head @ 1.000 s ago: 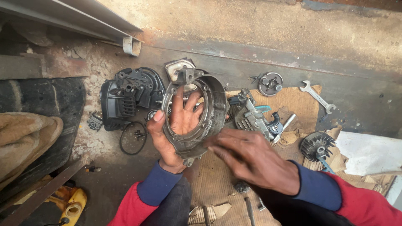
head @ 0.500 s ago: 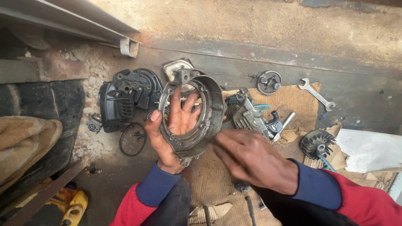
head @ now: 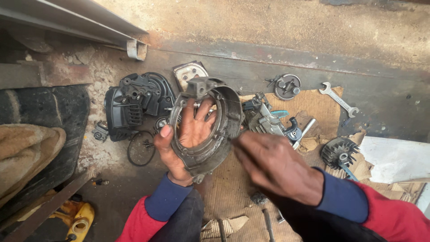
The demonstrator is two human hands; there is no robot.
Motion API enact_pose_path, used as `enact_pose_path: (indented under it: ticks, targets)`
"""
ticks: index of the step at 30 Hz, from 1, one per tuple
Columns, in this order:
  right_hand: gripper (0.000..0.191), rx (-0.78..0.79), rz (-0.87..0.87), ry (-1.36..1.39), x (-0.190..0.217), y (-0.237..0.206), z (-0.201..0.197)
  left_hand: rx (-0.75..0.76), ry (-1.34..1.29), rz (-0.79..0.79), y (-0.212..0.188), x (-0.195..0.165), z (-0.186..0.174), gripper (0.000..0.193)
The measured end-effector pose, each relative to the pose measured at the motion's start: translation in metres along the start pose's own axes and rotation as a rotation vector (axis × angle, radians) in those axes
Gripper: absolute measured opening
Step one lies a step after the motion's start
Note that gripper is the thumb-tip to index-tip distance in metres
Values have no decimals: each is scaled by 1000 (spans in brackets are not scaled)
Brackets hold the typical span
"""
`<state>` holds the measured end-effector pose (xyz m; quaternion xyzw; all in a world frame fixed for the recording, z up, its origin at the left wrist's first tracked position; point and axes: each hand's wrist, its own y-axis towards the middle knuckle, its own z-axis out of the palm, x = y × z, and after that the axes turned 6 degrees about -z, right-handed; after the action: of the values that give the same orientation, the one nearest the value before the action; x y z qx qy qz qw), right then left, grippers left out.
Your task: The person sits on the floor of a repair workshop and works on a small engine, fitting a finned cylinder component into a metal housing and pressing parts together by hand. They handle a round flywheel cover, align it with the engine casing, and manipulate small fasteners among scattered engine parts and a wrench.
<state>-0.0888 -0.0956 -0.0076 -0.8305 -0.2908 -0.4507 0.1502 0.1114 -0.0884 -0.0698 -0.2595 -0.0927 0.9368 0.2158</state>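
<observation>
**A:** What has the left hand (head: 188,134) got?

**B:** A grey ring-shaped metal housing (head: 210,130), greasy and tilted on edge; the thumb lies over its near-left rim and the fingers show through the round opening, so the hand is clamped on it from behind.

**A:** And the right hand (head: 273,166)?

**B:** Just right of the housing, fingers bunched at the right rim and touching it; whether they pinch anything small I cannot tell, since the back of the hand hides the tips.

**A:** Where does the housing sit among the rest?

**B:** Held up above a sheet of brown cardboard (head: 318,105); left of the housing lies a black plastic engine cover (head: 134,105), and below that a thin black ring (head: 141,148); just right of the housing is a small engine block (head: 268,121); further right a round clutch piece (head: 287,86), an open-ended spanner (head: 339,98) and a finned flywheel (head: 339,152); far to its lower left, a yellow container (head: 78,222).
</observation>
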Motion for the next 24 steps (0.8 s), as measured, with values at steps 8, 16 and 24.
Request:
enact_pose_path:
  ticks: [8, 16, 24]
  targets:
    - [6, 42, 53, 177, -3, 2, 7, 12, -24, 28, -4, 5, -14, 91]
    - [14, -54, 61, 76, -5, 6, -8, 60, -10, 37, -4, 7, -11, 88]
    - [12, -44, 86, 48, -2, 6, -13, 32, 18, -6, -1, 2, -6, 91]
